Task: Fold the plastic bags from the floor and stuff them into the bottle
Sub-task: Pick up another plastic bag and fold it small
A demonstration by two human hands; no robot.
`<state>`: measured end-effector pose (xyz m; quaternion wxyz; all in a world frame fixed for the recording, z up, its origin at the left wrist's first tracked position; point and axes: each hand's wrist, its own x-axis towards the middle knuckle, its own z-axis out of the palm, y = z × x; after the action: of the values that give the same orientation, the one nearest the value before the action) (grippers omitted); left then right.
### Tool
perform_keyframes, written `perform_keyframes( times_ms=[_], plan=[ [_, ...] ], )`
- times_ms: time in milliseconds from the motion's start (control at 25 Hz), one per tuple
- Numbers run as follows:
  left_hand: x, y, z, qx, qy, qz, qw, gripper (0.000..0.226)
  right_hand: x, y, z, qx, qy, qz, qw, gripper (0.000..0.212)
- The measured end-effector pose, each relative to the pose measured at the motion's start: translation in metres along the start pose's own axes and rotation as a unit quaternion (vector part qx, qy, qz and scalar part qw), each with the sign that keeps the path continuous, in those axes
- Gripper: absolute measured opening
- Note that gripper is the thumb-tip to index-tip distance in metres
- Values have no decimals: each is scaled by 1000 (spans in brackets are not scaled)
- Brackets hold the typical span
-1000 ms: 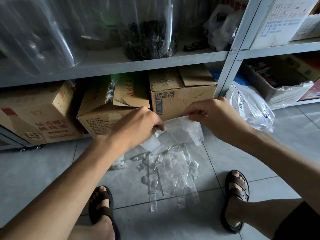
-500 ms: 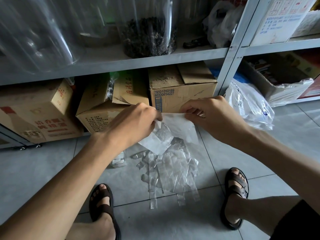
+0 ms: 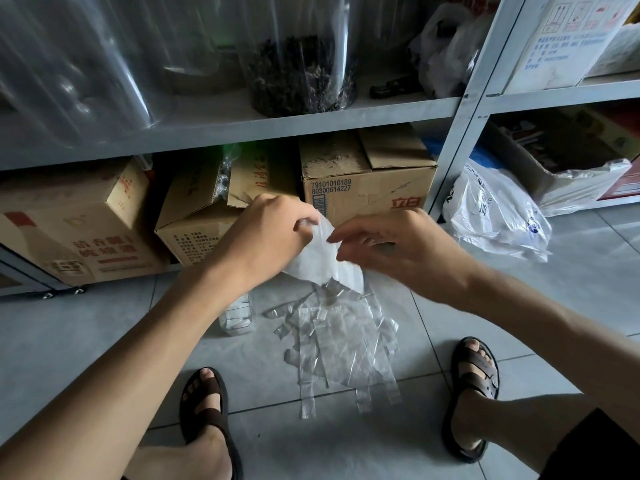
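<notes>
A pale, partly folded plastic bag [image 3: 320,259] hangs in the air between my hands. My left hand [image 3: 273,233] pinches its top edge. My right hand [image 3: 391,251] is close beside it, fingers curled around the bag's right side. Below them, several clear plastic bags [image 3: 341,344] lie in a loose pile on the tiled floor. A clear plastic bottle [image 3: 237,315] stands on the floor just left of the pile, partly hidden behind my left forearm.
Cardboard boxes [image 3: 367,181] sit under a grey metal shelf [image 3: 242,124] straight ahead. A white printed bag [image 3: 495,216] lies on the floor to the right. My sandalled feet [image 3: 204,403] flank the pile.
My hands have come closer together, folding the held bag narrower. My right hand moved left toward my left hand, and the bag now hangs bunched instead of stretched out.
</notes>
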<state>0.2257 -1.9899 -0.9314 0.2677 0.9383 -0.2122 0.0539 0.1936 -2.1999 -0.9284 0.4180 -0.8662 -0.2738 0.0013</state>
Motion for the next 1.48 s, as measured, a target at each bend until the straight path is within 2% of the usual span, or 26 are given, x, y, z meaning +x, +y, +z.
perform_keyframes(
  times_ms=[80, 160, 200, 360, 640, 920, 1200, 1400, 1480],
  plan=[
    [-2, 1, -3, -25, 20, 22, 999, 31, 4, 7, -7, 59, 66, 47, 995, 12],
    [-3, 0, -4, -21, 14, 71, 997, 27, 8, 18, -12, 66, 135, 87, 985, 18],
    [-3, -1, -4, -10, 5, 94, 995, 29, 9, 21, -13, 61, 145, 99, 983, 21],
    [-6, 6, -2, -23, -25, 137, 990, 32, 10, 21, -6, 49, 105, 105, 988, 20],
    [-7, 8, -1, -86, -41, 134, 986, 46, 10, 21, -1, 66, 71, 89, 991, 23],
    [-7, 13, 0, -94, 24, 154, 983, 14, 11, 24, -1, 138, 31, 109, 984, 15],
    [-7, 15, 0, -102, 50, 119, 986, 8, 10, 21, -2, 145, 30, 117, 982, 15],
    [-6, 16, -5, -145, 71, 24, 987, 11, 11, 28, -2, 117, 68, 127, 982, 15],
    [-4, 14, -6, -192, 57, -23, 980, 15, 11, 30, -2, 117, 79, 136, 981, 12]
  ],
)
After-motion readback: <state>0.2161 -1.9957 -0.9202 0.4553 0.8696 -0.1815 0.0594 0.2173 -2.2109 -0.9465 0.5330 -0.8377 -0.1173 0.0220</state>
